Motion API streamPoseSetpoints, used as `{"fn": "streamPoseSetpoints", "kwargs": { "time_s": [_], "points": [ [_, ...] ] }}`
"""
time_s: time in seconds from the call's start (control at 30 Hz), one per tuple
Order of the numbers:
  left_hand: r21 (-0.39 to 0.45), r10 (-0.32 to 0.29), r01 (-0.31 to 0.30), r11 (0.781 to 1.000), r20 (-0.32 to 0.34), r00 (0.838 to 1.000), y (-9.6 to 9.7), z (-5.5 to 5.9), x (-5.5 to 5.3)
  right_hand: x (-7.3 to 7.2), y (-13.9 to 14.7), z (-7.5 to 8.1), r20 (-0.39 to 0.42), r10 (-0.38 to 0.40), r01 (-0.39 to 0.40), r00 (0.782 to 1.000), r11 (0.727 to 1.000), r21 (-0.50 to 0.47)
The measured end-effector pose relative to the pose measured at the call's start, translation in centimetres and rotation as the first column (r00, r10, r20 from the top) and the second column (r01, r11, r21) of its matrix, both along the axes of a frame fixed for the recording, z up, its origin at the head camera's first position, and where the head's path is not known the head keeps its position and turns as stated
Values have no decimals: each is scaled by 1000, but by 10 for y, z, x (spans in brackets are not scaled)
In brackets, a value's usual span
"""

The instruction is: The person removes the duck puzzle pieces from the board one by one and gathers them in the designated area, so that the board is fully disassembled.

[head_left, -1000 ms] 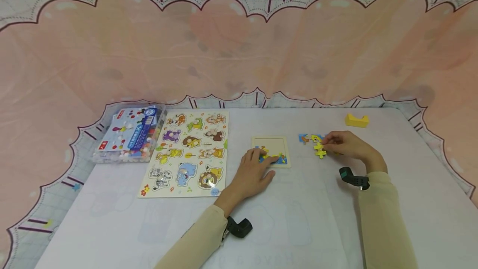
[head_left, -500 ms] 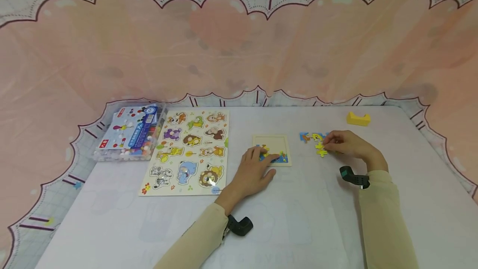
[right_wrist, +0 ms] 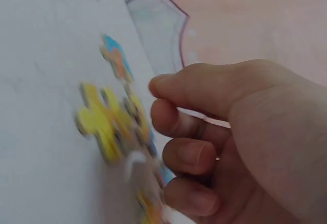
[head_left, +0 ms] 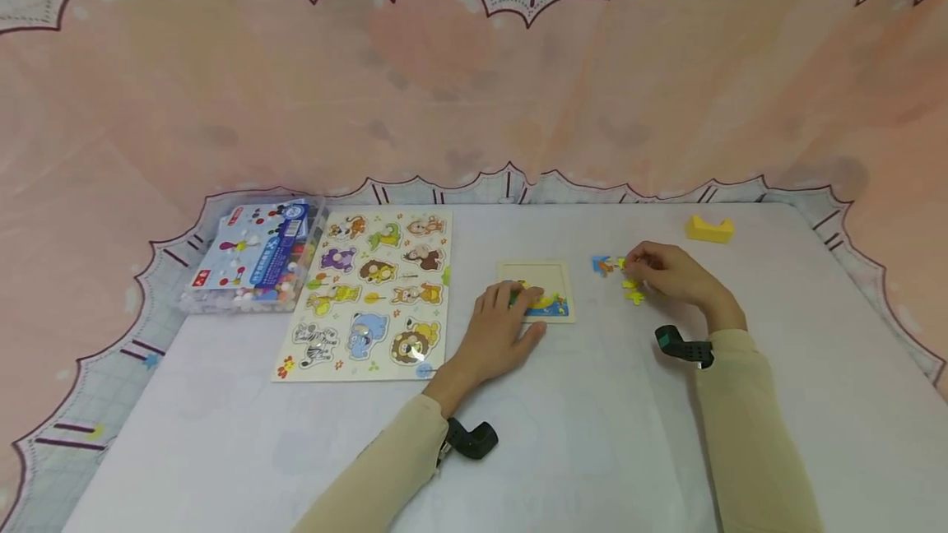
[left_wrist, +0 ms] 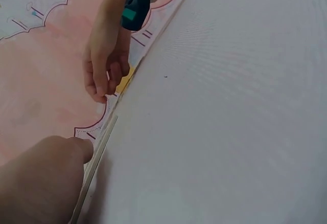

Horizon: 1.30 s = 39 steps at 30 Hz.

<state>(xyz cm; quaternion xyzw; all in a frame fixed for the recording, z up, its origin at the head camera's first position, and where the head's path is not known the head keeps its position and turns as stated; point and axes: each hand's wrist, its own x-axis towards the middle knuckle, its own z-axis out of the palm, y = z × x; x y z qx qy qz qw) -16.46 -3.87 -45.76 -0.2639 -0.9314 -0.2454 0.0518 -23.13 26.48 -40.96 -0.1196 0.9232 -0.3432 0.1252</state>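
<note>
In the head view my left hand rests on a small wooden puzzle tray, its fingers over the yellow and blue puzzle pieces along the near side. To the right, my right hand reaches over several loose jigsaw pieces. The right wrist view has its fingers loosely curled, with thumb and fingertips close above the yellow piece and no piece showing between them. Part of the loose group is hidden behind this hand. The left wrist view shows the tray edge beside my left hand.
Left of the tray lies a large animal puzzle board. A clear plastic box of coloured parts with a blue card stands beyond it. A yellow block with a curved notch sits at the back right.
My right hand has moved left, further over the loose pieces. My left fingers have shifted slightly on the tray, baring more of its near pieces. The whole head view has tilted a little.
</note>
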Motion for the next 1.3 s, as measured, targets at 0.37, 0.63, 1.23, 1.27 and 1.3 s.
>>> {"fn": "streamPoseSetpoints", "kwargs": {
  "time_s": [0.37, 0.63, 1.23, 1.27, 1.3],
  "points": [
    [236, 100, -106, 966, 35, 994, 2, 0, -7, -3, -50, -8, -123, 98, -102, 988, 995, -22],
    [249, 162, -175, 953, 71, 984, 1, 1, -8, 9, -97, -9, -134, 242, -257, 961, 961, -103],
    [-35, 190, -190, 981, 22, 981, -4, 3, -11, 18, -132, -20, -156, 220, -228, 963, 973, -31],
    [-40, 189, -188, 981, 27, 982, -4, 3, -10, 18, -131, -20, -147, 215, -223, 965, 974, -36],
    [-48, 189, -188, 981, 28, 982, -3, 3, -9, 18, -130, -21, -140, 211, -219, 967, 975, -46]
  ]
}}
